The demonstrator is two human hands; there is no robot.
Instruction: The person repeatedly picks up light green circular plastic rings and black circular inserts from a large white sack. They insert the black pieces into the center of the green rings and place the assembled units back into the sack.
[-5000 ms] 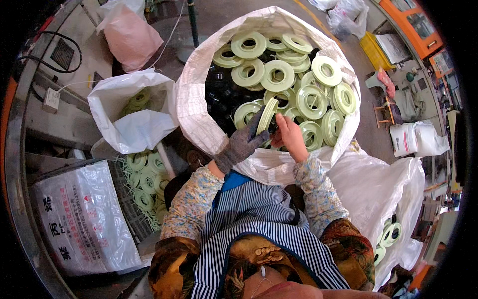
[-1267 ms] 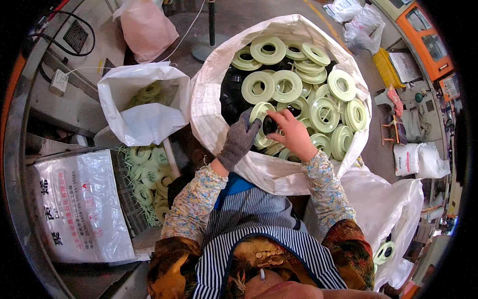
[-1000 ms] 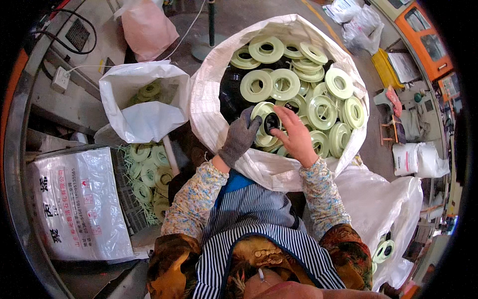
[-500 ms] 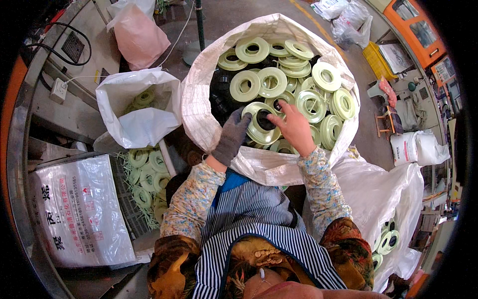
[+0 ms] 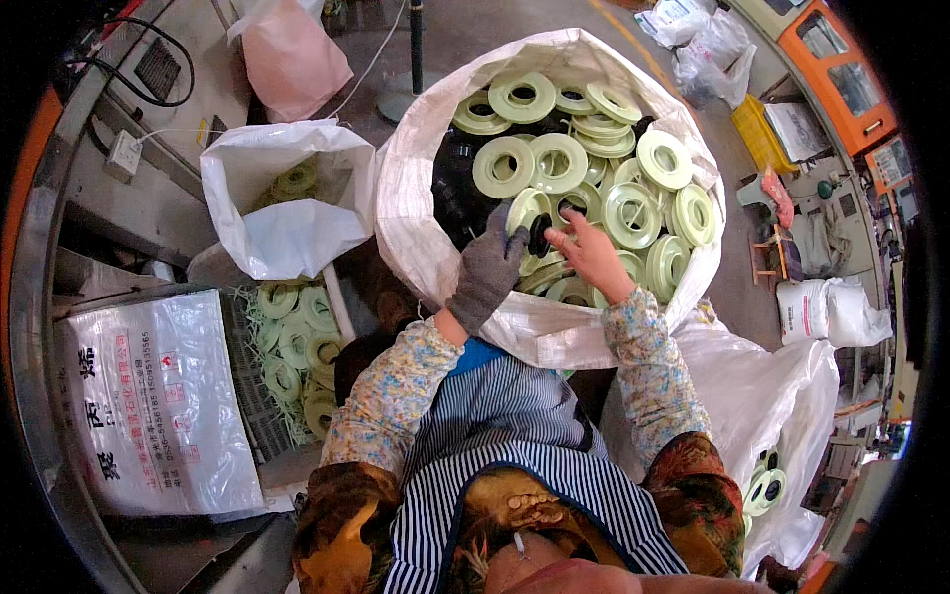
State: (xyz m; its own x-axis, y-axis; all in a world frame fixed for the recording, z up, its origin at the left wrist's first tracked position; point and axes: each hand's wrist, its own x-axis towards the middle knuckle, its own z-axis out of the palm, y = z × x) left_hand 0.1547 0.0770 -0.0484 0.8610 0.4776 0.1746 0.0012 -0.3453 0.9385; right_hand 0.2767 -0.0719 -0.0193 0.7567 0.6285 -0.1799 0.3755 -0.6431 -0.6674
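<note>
My left hand (image 5: 487, 269), in a dark grey glove, grips a pale green plastic ring (image 5: 527, 210) by its edge. The ring is tilted on its side, and a round black plastic piece (image 5: 539, 236) sticks out of its middle. Just right of it is my bare right hand (image 5: 597, 259), thumb and fingers apart; whether the thumb touches the black piece I cannot tell. Both hands are over a large white woven sack (image 5: 416, 213) holding many similar green rings (image 5: 633, 216), with black parts (image 5: 455, 183) along its left side.
A smaller white bag (image 5: 307, 238) with rings inside stands left. Below it, more rings (image 5: 294, 342) lie among green plastic strips beside a printed white sack (image 5: 163, 406). Another white sack (image 5: 732, 396) is at right. A dark post (image 5: 416, 49) rises behind; a yellow crate (image 5: 760, 134) stands far right.
The held ring has turned from facing up to tilted on its side. My right hand's fingers have come away from the ring's centre and spread. The whole view has shifted slightly.
</note>
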